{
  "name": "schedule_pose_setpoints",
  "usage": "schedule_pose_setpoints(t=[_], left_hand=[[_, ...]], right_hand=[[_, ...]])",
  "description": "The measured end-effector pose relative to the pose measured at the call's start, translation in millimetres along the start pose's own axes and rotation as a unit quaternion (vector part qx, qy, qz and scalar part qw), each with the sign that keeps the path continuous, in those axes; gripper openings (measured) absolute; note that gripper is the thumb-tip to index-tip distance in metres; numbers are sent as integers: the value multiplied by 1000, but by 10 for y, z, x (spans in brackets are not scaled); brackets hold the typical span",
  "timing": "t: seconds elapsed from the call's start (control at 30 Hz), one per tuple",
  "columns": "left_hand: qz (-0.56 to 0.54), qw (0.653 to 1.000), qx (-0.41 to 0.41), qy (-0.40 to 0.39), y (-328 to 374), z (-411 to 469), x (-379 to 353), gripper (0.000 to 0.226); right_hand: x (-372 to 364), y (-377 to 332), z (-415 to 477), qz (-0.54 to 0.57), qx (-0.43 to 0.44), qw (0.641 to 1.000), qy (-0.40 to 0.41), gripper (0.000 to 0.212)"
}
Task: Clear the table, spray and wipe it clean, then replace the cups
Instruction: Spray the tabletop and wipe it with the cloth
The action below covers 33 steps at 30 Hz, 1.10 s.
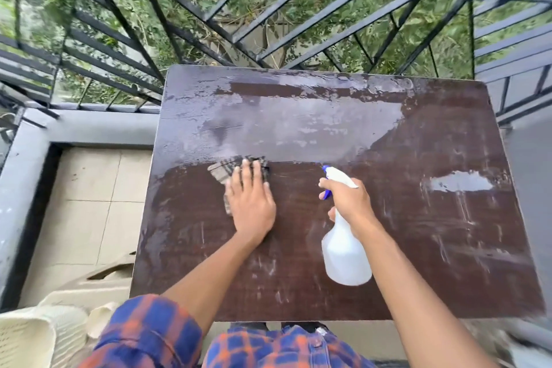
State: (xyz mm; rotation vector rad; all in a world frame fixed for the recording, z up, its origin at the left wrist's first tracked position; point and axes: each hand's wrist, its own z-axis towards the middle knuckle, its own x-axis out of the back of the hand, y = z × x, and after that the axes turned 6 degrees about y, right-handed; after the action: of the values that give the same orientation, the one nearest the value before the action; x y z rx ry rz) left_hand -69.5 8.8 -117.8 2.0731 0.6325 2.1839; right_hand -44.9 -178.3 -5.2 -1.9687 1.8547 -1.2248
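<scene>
Left hand (250, 203) presses flat on the cloth (222, 171); right hand (349, 199) grips the spray bottle (345, 254), nozzle pointing far-left.

On my monitor I saw a plaid shirt (277, 348), blue with orange checks (the pattern smeared near the edge of my view). Its left sleeve (149, 329) was rolled up to about the elbow. Below it the forearm ran bare to the left hand (251, 203); the right hand (349, 197) and forearm were bare too.
</scene>
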Motion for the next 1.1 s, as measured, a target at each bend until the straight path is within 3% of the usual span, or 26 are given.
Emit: schedule_pose_setpoints(t=[0.23, 0.47, 0.67, 0.87, 1.1], left_hand=[[-13, 969, -225, -104, 660, -218, -203, 58], [-23, 949, -294, -113, 449, -84, -132, 57], [-10, 950, -277, -146, 554, -121, -36, 56], [-4, 921, -355, -159, 447, -570, -58, 47], [53, 894, -384, -227, 822, -71, -154, 75]], right_hand=[[246, 377, -177, 106, -54, 993, 27, 29], [148, 495, -263, 99, -65, 993, 29, 30], [5, 404, -333, 103, -57, 993, 1, 22], [110, 414, -387, 97, -46, 994, 0, 10], [203, 593, -338, 90, -44, 995, 10, 13]])
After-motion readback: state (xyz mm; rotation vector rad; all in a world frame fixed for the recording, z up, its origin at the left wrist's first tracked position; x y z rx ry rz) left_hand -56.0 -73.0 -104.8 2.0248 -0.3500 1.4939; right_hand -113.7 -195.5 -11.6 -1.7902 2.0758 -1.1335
